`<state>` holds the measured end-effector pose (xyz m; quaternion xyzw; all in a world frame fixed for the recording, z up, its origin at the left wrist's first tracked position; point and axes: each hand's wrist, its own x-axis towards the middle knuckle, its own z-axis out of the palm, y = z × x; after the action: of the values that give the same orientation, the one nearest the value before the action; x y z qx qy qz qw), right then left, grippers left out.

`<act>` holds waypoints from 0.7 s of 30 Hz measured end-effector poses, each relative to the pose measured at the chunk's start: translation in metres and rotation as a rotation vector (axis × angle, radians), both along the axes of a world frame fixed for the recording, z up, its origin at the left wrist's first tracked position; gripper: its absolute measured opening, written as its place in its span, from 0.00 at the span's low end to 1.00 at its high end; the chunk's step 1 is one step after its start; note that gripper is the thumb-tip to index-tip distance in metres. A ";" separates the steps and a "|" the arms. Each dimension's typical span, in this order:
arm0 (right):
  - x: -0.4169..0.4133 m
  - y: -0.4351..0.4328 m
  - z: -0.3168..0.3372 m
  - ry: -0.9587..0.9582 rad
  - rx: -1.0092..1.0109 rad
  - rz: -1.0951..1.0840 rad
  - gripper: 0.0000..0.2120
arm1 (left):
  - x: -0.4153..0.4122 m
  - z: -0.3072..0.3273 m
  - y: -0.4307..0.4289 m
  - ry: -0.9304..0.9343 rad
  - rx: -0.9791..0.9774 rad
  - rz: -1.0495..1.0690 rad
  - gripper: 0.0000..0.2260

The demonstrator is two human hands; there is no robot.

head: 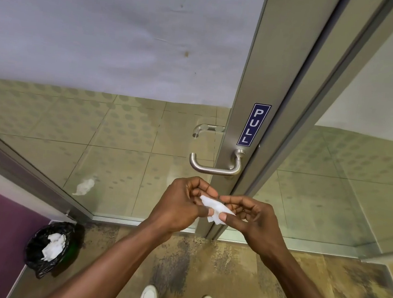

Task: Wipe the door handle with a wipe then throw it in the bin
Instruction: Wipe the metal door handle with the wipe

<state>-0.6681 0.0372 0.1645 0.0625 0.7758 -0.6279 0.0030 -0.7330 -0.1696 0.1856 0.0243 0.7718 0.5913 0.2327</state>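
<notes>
Two hands, left hand (180,199) and right hand (255,218), pinch one white wipe (215,210) between them, just below one steel door handle (215,166). One black-lined bin (46,249) holding crumpled paper stands on the floor (202,266) at lower left, well apart, with bare floor between.

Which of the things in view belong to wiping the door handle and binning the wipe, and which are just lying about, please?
Part of the job:
- wipe, held between left hand and right hand
- door handle
- bin, black-lined, white paper already inside

Just there:
- PULL sign
- outer handle seen through the glass
- white shoes
</notes>
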 end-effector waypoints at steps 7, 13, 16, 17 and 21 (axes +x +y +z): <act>-0.011 0.002 -0.004 0.101 0.245 -0.120 0.09 | -0.002 0.001 0.005 0.166 -0.163 -0.014 0.13; -0.036 0.019 0.000 0.439 0.751 -0.431 0.09 | -0.018 0.012 -0.005 0.884 -0.390 0.047 0.09; -0.055 0.028 0.001 0.564 0.923 -0.490 0.07 | -0.038 0.026 -0.013 1.255 -0.526 0.088 0.08; -0.061 0.031 0.000 0.588 0.946 -0.481 0.07 | -0.046 0.031 -0.015 1.330 -0.554 0.117 0.08; -0.078 0.034 -0.007 0.561 1.011 -0.318 0.14 | -0.076 0.048 -0.020 1.521 -0.610 0.236 0.15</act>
<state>-0.7457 0.0714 0.1577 0.0032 0.9307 -0.1663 -0.3259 -0.8086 -0.1898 0.2334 0.2723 0.8424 0.1987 -0.4205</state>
